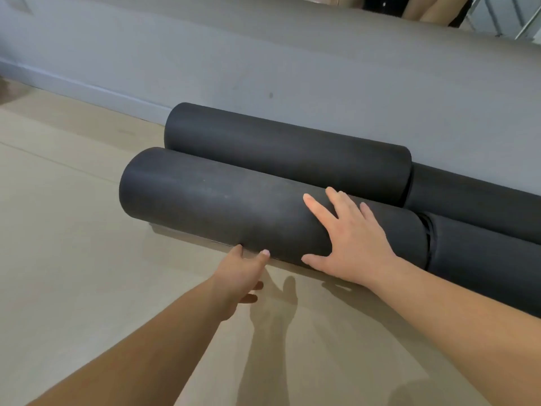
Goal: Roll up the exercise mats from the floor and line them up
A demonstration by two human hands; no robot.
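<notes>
Several rolled black exercise mats lie on the floor along a grey wall. The nearest roll (210, 200) lies in front of a second roll (287, 150) that rests against the wall. Two more rolls continue to the right, one near (483, 259) and one far (474, 197). My right hand (351, 238) lies flat with spread fingers on the top and front of the nearest roll, close to its right end. My left hand (243, 273) touches the roll's lower front edge with fingertips and thumb, down at the floor.
Pale beige floor (73, 230) stretches left and toward me. The grey wall (292, 68) with a light baseboard (87, 89) runs behind the rolls. At the top right, a mirror edge shows a person's legs (433, 10) and metal railing.
</notes>
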